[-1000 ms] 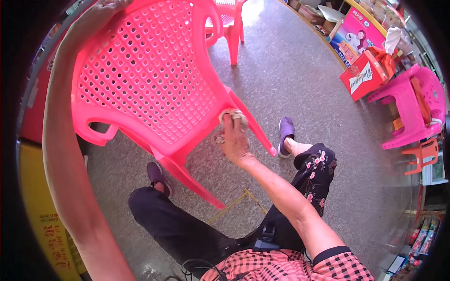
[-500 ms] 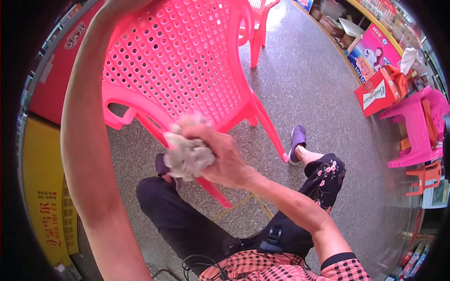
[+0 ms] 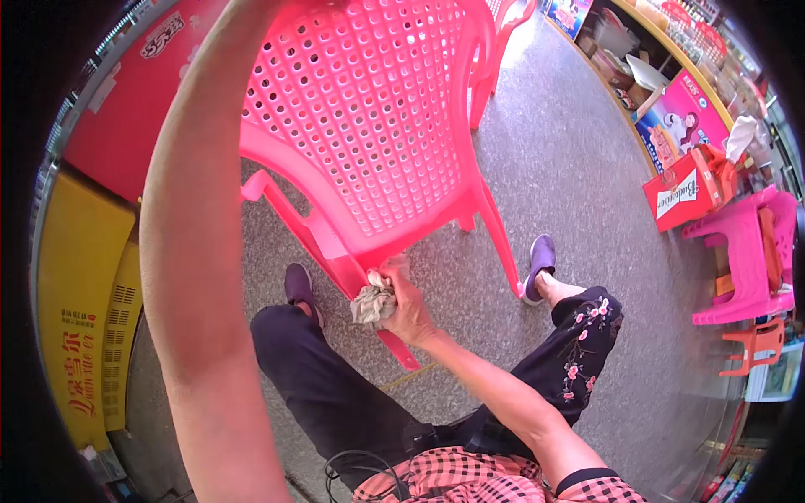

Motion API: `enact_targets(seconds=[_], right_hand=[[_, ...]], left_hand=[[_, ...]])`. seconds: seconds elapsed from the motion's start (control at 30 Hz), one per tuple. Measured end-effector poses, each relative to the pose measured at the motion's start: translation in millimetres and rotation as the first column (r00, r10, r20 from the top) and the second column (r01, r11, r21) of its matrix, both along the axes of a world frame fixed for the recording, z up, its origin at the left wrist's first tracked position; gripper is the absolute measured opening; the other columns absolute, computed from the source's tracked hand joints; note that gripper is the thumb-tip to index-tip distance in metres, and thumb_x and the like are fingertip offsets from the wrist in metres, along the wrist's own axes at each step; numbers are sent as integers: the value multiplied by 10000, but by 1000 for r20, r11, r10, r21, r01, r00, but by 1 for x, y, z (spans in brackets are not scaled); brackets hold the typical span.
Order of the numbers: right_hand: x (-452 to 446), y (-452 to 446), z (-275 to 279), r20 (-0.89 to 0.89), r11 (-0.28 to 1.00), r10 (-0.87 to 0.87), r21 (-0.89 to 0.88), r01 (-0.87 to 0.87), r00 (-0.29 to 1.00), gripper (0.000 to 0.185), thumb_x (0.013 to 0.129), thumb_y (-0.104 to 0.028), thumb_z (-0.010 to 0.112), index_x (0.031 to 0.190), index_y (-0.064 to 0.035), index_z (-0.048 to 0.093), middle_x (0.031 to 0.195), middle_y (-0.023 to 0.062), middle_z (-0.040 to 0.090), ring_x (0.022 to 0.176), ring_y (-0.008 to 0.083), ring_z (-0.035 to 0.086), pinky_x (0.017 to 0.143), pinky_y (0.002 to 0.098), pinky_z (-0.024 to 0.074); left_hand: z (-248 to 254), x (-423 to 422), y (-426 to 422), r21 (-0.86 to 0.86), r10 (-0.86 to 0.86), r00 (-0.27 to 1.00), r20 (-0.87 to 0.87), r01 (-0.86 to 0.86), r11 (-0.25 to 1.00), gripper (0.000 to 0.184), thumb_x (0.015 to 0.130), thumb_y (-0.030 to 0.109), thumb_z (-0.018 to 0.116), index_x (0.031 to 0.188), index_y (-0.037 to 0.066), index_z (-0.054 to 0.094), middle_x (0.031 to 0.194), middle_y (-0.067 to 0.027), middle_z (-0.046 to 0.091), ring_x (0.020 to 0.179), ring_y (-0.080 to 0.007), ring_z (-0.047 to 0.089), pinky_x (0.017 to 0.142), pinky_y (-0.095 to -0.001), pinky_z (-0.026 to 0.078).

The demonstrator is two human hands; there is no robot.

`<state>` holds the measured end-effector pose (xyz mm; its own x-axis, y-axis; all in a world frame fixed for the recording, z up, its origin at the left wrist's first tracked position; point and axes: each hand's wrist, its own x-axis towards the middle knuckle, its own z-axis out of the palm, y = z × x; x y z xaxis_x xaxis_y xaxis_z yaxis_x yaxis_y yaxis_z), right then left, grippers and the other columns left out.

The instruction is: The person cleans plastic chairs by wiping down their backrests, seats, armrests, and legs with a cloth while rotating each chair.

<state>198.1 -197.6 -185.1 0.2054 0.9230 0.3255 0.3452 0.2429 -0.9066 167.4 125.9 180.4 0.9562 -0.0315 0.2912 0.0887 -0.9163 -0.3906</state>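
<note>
A pink plastic chair [image 3: 360, 117] with a perforated surface is tilted in front of me, between my feet. In my right hand [image 3: 411, 314] is a crumpled pale rag [image 3: 374, 302], with the fingers closed round it. The rag presses against the chair by the top of a lower leg. My left arm reaches up along the left side to the chair's far edge. Only a sliver of my left hand [image 3: 314, 2] shows at the top of the view, by the chair, and its fingers are hidden.
A second pink chair [image 3: 505, 50] stands behind. At right are a red Budweiser box [image 3: 681, 194], a magenta stool [image 3: 738, 260] and a small orange stool [image 3: 755, 345]. Yellow [image 3: 80, 310] and red cabinets [image 3: 138, 105] line the left side. Speckled grey floor [image 3: 579, 168] lies between.
My right hand has brought the rag down and right, onto the chair's lower part. The chair and my left arm appear farther right in view, as does the background.
</note>
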Motion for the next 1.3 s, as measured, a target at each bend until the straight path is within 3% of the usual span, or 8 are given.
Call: enact_targets(seconds=[0.1,0.17,0.27,0.37,0.7,0.97,1.13,1.3], right_hand=[[11,2,28,-4,976,65,-207,-64,998,415,732,-158,725,1080,-73,516,941,154,599,883,351,623,787,410,494],[10,3,67,109,997,5,-71,3,994,367,746,-175,720,1047,-74,537,874,122,598,832,335,626,759,412,484],[5,33,164,138,905,-20,424,-41,990,391,735,-118,693,1098,-82,554,906,117,595,845,311,619,782,435,475],[-1,86,215,237,789,-104,611,-65,966,519,693,-166,775,1149,-64,548,977,113,575,883,321,573,786,415,466],[9,36,83,578,940,-120,328,-96,807,414,761,-137,649,1161,-115,546,1013,115,571,864,323,579,748,447,475],[33,1,22,-199,979,-102,-194,63,975,515,637,-136,827,1092,-76,593,919,54,630,844,173,625,774,341,515],[111,42,133,-312,944,-178,214,252,933,334,766,-112,735,1036,-78,542,892,64,652,844,167,642,747,309,519],[179,132,239,-464,866,-244,292,407,852,183,858,-79,658,1002,-39,553,879,79,658,789,137,620,707,291,517]], left_hand=[[-4,5,-21,-207,276,960,52,-260,943,152,849,65,515,715,70,588,606,-46,568,602,-156,613,574,-268,490],[-11,8,4,611,252,966,50,-229,758,116,821,53,552,719,83,596,596,-33,553,554,-148,592,556,-262,492],[-13,5,29,-215,-180,980,78,193,957,116,838,103,588,722,105,595,614,-12,569,589,-137,606,599,-250,502],[-15,-3,60,77,66,997,37,-69,995,409,992,285,451,1220,-26,587,1139,-135,664,1050,-226,613,971,-343,441],[5,9,-28,-543,216,976,29,-166,823,399,981,310,443,973,-33,647,745,-123,671,633,-177,624,694,-365,495],[6,1,-59,-741,449,887,103,-233,630,359,954,297,542,1129,-8,613,1015,-120,646,952,-189,608,862,-328,489],[1,-70,-67,-613,192,981,22,-138,778,475,1005,394,398,1103,-15,620,909,-132,650,886,-184,625,814,-328,504],[-29,-143,-95,-972,554,832,-42,-162,170,644,997,540,318,1140,-17,609,1004,-90,667,886,-127,616,825,-313,501]])
